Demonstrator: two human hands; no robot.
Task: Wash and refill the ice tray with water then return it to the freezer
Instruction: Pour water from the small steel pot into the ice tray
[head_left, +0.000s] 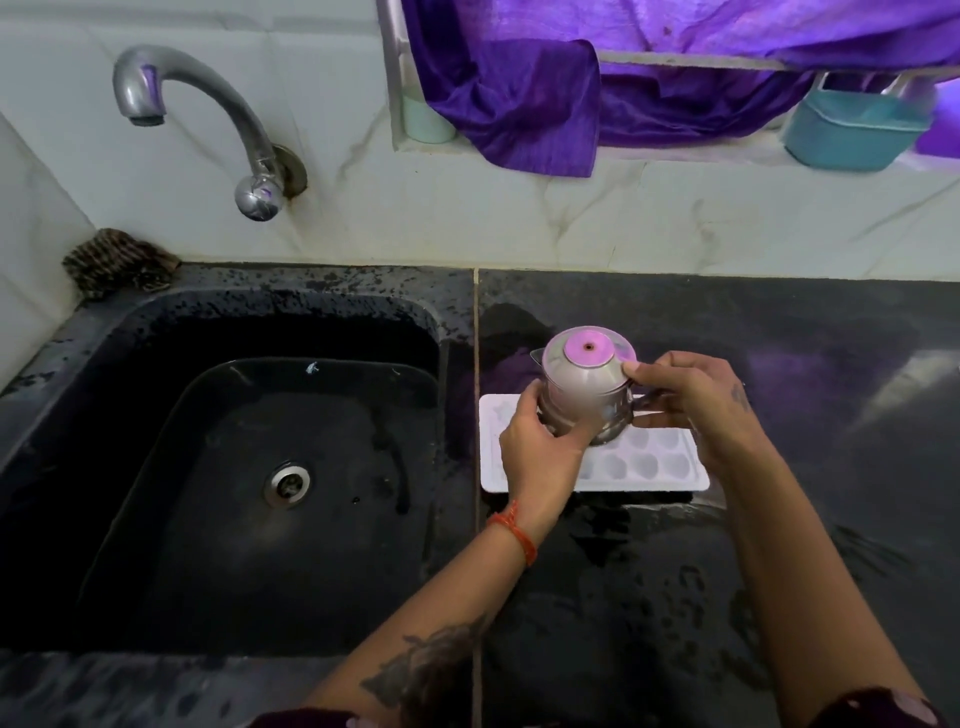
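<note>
Black stone tabletop (779, 364), wet and speckled with drops, runs along a pale tiled wall, with a dark sink (156, 332) sunk into its left part and a curved steel tap (208, 109) above, no water running from it. A scrubber (117, 262) sits at the sink's back left corner; purple cloth (519, 88) hangs from a ledge that also holds a teal tub (857, 127).

The white ice tray (649, 467) lies flat on the tabletop just right of the sink's edge, its long side parallel to the front edge. Above its left half both hands hold a steel jug (584, 387) with a clear lid bearing a pink centre. The left hand (540, 441) is wrapped around the jug's body; the right hand (691, 400) pinches at the lid rim and handle side. The jug is tipped toward the person, its lid facing the camera, so whether water is flowing cannot be told, nor whether the cells already hold water.

This looks like the refill step. To do it well, the jug should be tipped slowly with the spout low over the cells, moving along the rows, stopping just under the brim so the tray can be carried level to the freezer. A fast pour would likely splash over the already wet tabletop.
</note>
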